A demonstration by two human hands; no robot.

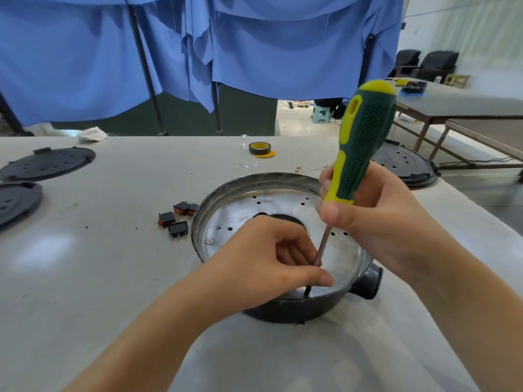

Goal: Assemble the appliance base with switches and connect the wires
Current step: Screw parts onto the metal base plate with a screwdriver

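Note:
The round appliance base (240, 205), a shiny metal pan with holes in a black shell, sits on the white table (99, 278) in front of me. My right hand (370, 219) grips the green and yellow screwdriver (362, 142) by the lower handle, held nearly upright. Its tip (307, 292) rests on the pan floor at the near rim. My left hand (271, 256) reaches into the pan and pinches the shaft close to the tip. Three black and red rocker switches (177, 220) lie just left of the base.
Two black round covers (48, 164) (17, 200) lie at the far left, another (404, 165) behind my right hand. A roll of black and yellow tape (259, 149) sits at the back. Blue cloth (198, 52) hangs beyond the table.

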